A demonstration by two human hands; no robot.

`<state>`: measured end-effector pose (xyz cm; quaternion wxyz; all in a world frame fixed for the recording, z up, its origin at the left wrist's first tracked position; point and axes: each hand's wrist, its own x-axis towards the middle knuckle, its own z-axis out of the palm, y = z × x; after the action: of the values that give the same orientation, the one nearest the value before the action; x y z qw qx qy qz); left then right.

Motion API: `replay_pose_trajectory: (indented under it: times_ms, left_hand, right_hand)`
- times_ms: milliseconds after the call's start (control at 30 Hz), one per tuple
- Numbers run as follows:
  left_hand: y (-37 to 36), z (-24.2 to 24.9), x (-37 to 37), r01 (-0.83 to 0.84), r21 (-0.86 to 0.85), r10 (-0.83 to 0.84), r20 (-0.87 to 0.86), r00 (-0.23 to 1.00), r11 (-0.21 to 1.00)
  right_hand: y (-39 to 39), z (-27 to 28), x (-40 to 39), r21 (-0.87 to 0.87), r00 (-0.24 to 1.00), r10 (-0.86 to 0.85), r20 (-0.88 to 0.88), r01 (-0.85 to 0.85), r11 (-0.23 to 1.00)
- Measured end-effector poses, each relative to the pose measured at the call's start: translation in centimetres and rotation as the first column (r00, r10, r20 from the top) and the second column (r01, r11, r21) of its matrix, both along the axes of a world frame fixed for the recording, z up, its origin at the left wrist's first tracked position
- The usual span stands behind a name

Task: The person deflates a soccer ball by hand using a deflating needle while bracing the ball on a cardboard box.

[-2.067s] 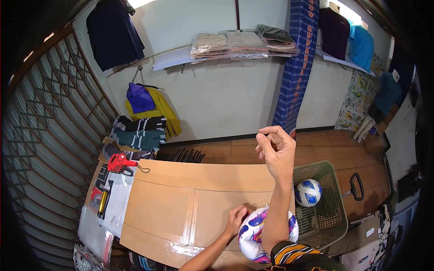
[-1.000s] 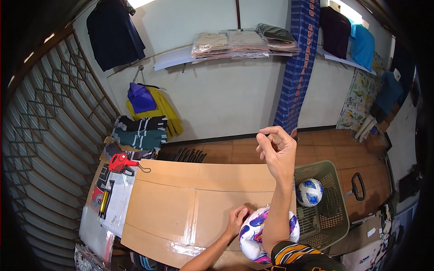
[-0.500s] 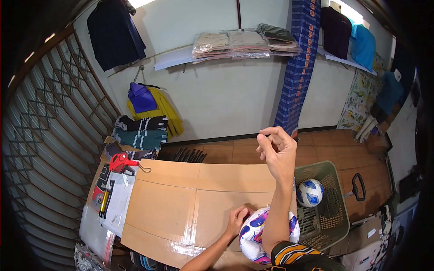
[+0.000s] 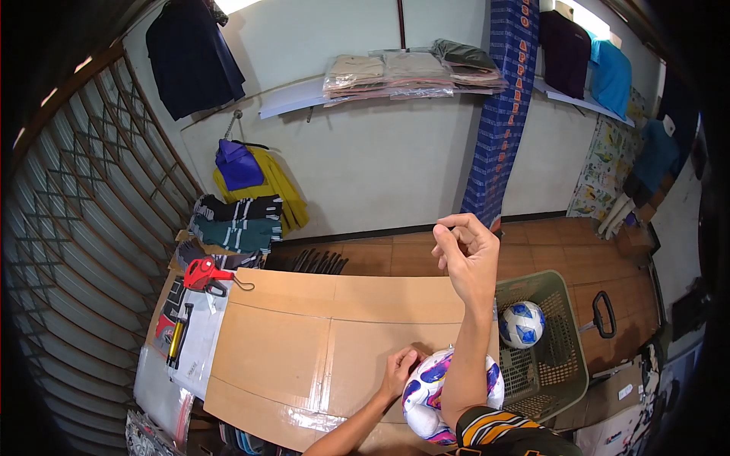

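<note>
A white ball (image 4: 427, 399) with purple, pink and orange patterns is at the cardboard's near right edge, close to my body. Its lower part looks dented, and my right forearm covers much of it. My left hand (image 4: 399, 371) grips the ball's upper left side with curled fingers. Above the cardboard's far right corner, my right hand (image 4: 470, 251) is raised, thumb and forefinger brought together in a pinch. Anything between those fingertips is too small to make out.
Cardboard (image 4: 281, 342) covers the table. On its left lie a red tool with a loop (image 4: 204, 275) and a yellow-black hand pump (image 4: 179, 336). To the right, a green plastic basket (image 4: 574, 334) holds a blue-white ball (image 4: 522, 324). Folded clothes (image 4: 236, 228) are stacked behind.
</note>
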<state>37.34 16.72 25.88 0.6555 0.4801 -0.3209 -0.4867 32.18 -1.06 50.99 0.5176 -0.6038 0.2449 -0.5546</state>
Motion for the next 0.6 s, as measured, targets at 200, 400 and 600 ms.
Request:
replay_pose_trajectory:
  times_ms: [200, 400, 600]
  left_hand:
    - [-0.02, 0.72, -0.11, -0.012, -0.01, 0.012, 0.001, 1.0, 1.0]
    - [-0.02, 0.48, -0.11, -0.007, -0.019, 0.006, -0.005, 1.0, 1.0]
    - [-0.01, 0.44, -0.02, 0.004, -0.017, -0.005, -0.037, 0.999, 1.0]
  right_hand:
    - [-0.09, -0.14, -0.02, 0.0, 1.0, -0.001, 0.002, 0.001, 1.0]
    - [-0.05, -0.07, -0.08, 0.002, 1.0, 0.002, -0.001, -0.002, 1.0]
    - [-0.08, -0.1, -0.07, 0.009, 1.0, 0.004, -0.004, -0.004, 1.0]
